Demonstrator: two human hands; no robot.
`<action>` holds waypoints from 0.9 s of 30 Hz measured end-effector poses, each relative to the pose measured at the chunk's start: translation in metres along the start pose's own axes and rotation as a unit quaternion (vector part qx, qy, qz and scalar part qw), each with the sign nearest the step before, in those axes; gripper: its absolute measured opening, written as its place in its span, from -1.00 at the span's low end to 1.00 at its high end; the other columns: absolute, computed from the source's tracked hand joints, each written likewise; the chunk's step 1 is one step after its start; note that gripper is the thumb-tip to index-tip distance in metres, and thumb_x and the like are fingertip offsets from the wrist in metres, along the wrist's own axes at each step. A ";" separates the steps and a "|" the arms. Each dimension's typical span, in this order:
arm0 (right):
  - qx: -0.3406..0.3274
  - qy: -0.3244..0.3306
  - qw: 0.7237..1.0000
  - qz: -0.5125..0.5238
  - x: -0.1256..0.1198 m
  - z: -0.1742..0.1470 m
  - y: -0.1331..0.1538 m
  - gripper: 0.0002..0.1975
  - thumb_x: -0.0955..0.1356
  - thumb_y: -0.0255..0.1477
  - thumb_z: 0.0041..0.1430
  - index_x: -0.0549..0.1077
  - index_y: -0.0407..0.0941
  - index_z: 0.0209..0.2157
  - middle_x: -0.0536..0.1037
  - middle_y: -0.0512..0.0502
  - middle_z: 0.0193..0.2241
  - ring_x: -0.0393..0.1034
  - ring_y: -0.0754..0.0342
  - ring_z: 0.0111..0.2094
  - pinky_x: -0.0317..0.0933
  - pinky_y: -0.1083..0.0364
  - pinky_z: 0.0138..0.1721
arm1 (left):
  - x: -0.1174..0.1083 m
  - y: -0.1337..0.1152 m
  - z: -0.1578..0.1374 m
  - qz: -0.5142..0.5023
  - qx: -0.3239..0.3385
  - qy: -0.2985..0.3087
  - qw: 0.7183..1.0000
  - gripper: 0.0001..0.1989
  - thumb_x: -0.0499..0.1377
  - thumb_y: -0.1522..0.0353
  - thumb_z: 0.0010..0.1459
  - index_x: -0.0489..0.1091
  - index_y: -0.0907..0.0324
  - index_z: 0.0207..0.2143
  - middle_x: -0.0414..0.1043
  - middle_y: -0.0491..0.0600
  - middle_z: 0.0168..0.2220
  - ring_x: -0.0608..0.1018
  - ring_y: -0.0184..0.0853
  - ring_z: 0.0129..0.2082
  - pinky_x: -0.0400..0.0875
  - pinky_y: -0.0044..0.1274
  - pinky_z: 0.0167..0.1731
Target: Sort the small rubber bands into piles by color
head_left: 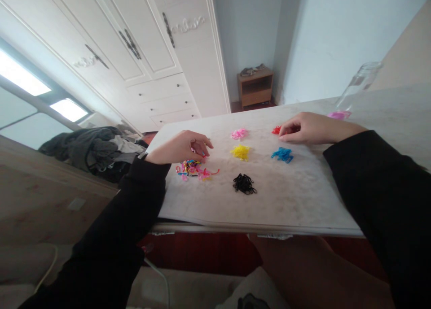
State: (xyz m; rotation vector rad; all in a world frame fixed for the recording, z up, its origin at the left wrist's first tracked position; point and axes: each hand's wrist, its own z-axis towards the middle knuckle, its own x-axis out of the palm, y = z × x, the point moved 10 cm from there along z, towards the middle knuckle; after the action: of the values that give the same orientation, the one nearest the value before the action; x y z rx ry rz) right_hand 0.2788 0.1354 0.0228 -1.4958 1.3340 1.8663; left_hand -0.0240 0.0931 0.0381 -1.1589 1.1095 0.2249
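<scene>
Small elastic hair bands lie in heaps sorted by colour on a pale tabletop. My left hand (185,146) is bent over a mixed-colour heap of bands (191,170), fingers curled down at its top edge; what the fingertips pinch is too small to make out. At the far right, my right hand (305,128) has its fingers drawn together against the red bands (276,130), partly covering them. Near it lie the blue bands (283,154). Pink bands (239,133), yellow bands (240,152) and black bands (244,184) form a column between my hands.
A clear glass bottle (359,85) stands at the back right, with a pink item (339,115) at its base. The table's front edge (256,228) runs before my lap. Beyond are a white wardrobe (161,53), a wooden nightstand (256,88) and piled clothes (90,150).
</scene>
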 end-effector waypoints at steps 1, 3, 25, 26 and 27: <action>-0.002 0.001 1.000 0.001 0.000 0.000 0.000 -0.65 0.43 -0.07 0.11 0.69 -0.06 -0.35 0.74 -0.14 -0.21 0.50 -0.07 -0.33 0.27 -0.01 -0.28 | 0.001 0.001 0.000 0.007 0.001 0.001 1.000 -0.65 0.47 0.28 0.04 0.63 0.15 -0.09 0.74 -0.03 -0.30 0.72 -0.31 -0.35 0.59 -0.54 -0.32; -0.003 0.003 1.000 0.000 0.001 0.001 -0.002 -0.63 0.44 -0.05 0.12 0.69 -0.07 -0.34 0.74 -0.14 -0.22 0.50 -0.06 -0.33 0.26 -0.01 -0.28 | 0.001 0.001 0.001 0.022 0.007 -0.001 1.000 -0.65 0.46 0.28 0.05 0.64 0.15 -0.09 0.74 -0.04 -0.30 0.71 -0.32 -0.35 0.58 -0.54 -0.31; 0.036 0.015 0.999 0.000 0.002 -0.002 -0.002 -0.64 0.45 -0.09 0.13 0.70 -0.11 -0.32 0.71 -0.17 -0.28 0.49 -0.09 -0.28 0.24 -0.05 -0.17 | 0.000 0.005 -0.002 0.038 -0.019 0.021 0.999 -0.58 0.46 0.26 0.05 0.63 0.12 -0.01 0.74 -0.03 -0.24 0.72 -0.29 -0.32 0.60 -0.49 -0.28; 0.035 0.015 0.999 -0.001 0.002 -0.002 -0.001 -0.63 0.45 -0.08 0.14 0.70 -0.11 -0.31 0.72 -0.17 -0.27 0.49 -0.09 -0.27 0.24 -0.05 -0.17 | 0.001 0.006 -0.002 0.046 -0.018 0.025 0.998 -0.58 0.45 0.27 0.06 0.63 0.10 0.00 0.74 -0.04 -0.24 0.73 -0.29 -0.31 0.59 -0.50 -0.27; 0.035 0.016 0.999 -0.002 0.002 -0.002 -0.001 -0.63 0.45 -0.08 0.14 0.70 -0.11 -0.31 0.72 -0.17 -0.27 0.49 -0.09 -0.27 0.23 -0.05 -0.17 | 0.001 0.006 -0.002 0.054 -0.016 0.030 0.998 -0.59 0.44 0.28 0.06 0.63 0.09 0.00 0.74 -0.05 -0.24 0.73 -0.29 -0.30 0.59 -0.50 -0.27</action>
State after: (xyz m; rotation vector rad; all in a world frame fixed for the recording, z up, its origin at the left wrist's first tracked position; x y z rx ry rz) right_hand 0.2800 0.1335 0.0206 -1.4963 1.3955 1.7818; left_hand -0.0286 0.0933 0.0333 -1.1409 1.2275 0.2943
